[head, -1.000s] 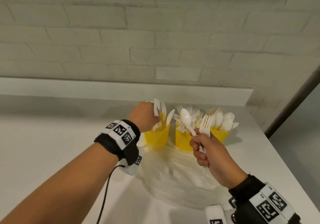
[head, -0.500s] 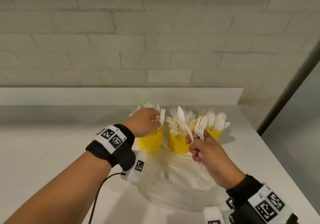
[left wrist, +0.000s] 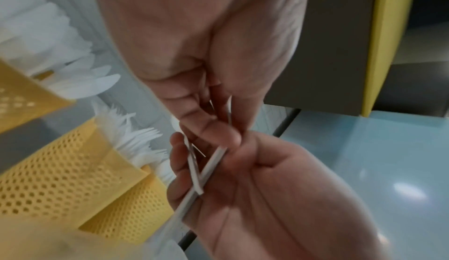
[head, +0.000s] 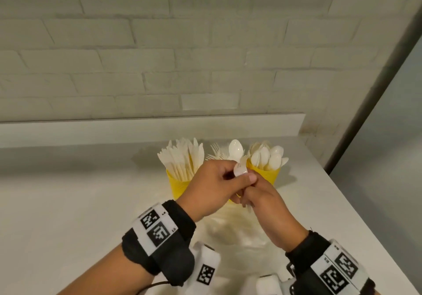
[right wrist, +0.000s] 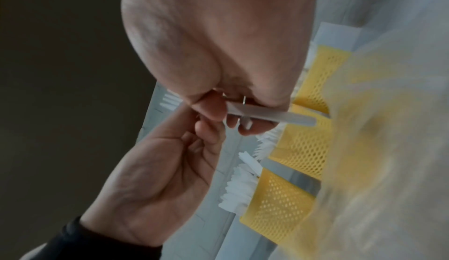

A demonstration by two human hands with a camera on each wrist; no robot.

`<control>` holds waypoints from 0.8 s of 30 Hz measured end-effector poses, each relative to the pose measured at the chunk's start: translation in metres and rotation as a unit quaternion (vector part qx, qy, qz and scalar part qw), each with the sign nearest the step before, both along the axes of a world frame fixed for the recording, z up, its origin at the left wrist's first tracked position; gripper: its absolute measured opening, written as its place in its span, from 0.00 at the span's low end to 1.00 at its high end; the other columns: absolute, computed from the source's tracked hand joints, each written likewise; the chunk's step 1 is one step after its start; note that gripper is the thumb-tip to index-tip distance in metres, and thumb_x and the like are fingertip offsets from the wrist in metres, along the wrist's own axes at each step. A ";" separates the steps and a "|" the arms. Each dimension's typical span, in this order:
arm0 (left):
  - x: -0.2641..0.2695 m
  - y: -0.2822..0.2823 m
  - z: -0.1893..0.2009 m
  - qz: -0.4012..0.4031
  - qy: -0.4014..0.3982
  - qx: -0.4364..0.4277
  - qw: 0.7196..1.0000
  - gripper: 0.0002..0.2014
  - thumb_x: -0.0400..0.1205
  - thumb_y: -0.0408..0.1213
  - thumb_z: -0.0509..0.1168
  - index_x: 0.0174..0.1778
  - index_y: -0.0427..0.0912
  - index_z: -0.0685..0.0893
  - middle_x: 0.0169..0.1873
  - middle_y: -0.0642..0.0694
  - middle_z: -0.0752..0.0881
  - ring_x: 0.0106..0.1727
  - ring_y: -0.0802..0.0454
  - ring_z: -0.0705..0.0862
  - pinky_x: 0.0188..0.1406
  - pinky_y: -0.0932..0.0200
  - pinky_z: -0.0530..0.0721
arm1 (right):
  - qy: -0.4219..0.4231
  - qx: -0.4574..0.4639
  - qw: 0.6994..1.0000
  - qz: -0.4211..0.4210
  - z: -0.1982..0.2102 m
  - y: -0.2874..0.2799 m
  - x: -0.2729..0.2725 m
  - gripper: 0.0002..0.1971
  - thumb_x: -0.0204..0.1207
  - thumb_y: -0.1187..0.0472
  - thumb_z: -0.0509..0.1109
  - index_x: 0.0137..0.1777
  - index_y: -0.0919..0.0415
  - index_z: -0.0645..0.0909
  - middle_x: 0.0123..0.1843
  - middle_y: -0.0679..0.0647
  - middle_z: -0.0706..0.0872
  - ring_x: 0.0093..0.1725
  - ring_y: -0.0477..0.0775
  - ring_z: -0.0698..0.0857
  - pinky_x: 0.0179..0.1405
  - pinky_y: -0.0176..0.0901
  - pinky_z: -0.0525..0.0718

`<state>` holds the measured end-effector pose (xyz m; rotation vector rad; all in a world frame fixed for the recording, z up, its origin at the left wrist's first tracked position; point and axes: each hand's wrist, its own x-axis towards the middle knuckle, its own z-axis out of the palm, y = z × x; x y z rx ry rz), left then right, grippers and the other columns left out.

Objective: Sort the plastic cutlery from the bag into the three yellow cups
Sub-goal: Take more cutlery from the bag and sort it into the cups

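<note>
Head view: the left hand (head: 214,187) and right hand (head: 262,198) meet at the middle cup, at 12 o'clock from the bag (head: 230,228); the left's fingers pinch a spoon (head: 236,149).

Left wrist: crossed cutlery handles (left wrist: 206,170) sit between curled fingers.

Right wrist: the right's fingers clamp one handle (right wrist: 272,114).

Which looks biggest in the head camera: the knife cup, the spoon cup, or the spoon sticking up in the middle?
1. knife cup with its knives: largest.
2. spoon cup with its spoons: slightly smaller, though hands hide part of both cups, so unsure.
3. raised spoon: smallest.
</note>
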<state>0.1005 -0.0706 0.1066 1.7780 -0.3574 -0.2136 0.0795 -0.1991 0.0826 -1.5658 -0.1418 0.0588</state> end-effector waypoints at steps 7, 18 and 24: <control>0.019 0.021 0.019 0.030 -0.001 0.000 1.000 0.05 0.82 0.29 0.67 0.45 0.31 0.87 0.37 0.35 0.88 0.34 0.51 0.88 0.38 0.58 0.89 | -0.015 -0.039 0.987 -0.155 -0.003 -0.042 0.008 0.06 0.76 0.65 0.73 0.47 0.57 0.91 0.49 0.55 0.93 0.53 0.59 0.89 0.63 0.60 0.84; 0.091 -0.002 0.035 0.102 -0.258 0.181 0.944 0.09 0.80 0.33 0.65 0.53 0.42 0.73 0.36 0.37 0.86 0.32 0.39 0.87 0.34 0.44 0.87 | -0.134 -0.196 0.938 -0.253 0.045 -0.071 0.074 0.40 0.70 0.74 0.74 0.73 0.48 0.55 0.46 0.52 0.81 0.45 0.60 0.87 0.51 0.53 0.87; 0.106 -0.013 -0.017 0.043 -0.222 0.319 0.920 0.08 0.82 0.39 0.64 0.52 0.38 0.79 0.43 0.36 0.87 0.43 0.37 0.85 0.37 0.54 0.80 | -0.155 -0.333 0.899 -0.240 0.003 -0.063 0.084 0.32 0.72 0.68 0.73 0.70 0.52 0.60 0.48 0.52 0.82 0.43 0.60 0.86 0.46 0.53 0.85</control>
